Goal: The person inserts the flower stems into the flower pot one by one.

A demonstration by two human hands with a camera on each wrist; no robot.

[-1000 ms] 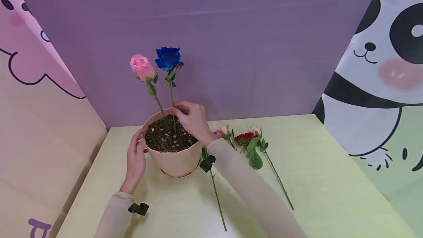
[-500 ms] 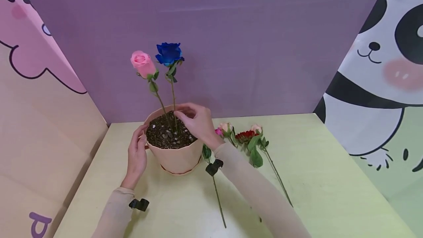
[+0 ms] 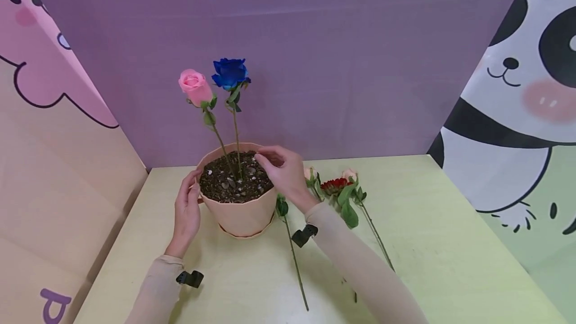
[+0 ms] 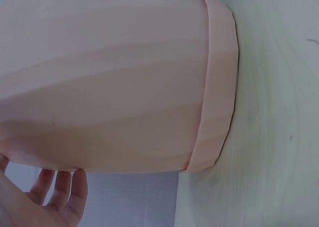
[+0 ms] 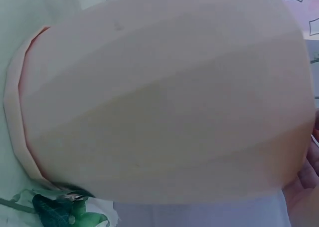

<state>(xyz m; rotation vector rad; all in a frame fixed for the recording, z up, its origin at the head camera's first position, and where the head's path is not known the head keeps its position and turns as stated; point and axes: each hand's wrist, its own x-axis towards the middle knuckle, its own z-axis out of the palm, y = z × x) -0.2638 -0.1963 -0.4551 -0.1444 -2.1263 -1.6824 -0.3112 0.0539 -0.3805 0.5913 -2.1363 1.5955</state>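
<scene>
A pale pink flowerpot [image 3: 240,214] filled with dark soil [image 3: 220,184] stands upright on the table. A pink rose [image 3: 195,87] and a blue rose [image 3: 230,73] rise from the soil, the pink one leaning left. My left hand [image 3: 186,214] holds the pot's left side at the rim; its fingertips [image 4: 79,179] meet the pot wall in the left wrist view. Over the right rim is my right hand [image 3: 285,171], fingers loosely bent, thumb and forefinger slightly apart with nothing between them. Its fingers [image 5: 309,177] show beside the pot's rim in the right wrist view.
Right of the pot lie more cut flowers: a red flower [image 3: 335,185], pale peach roses [image 3: 349,175] and a leafy stem [image 3: 295,259] reaching toward the front. My right forearm crosses over some stems. A purple backdrop [image 3: 342,64] stands behind the table [image 3: 436,244].
My right hand has let go of the blue rose's stem and moved right to the pot's rim. The blue rose stands by itself; my left hand stays at the pot.
</scene>
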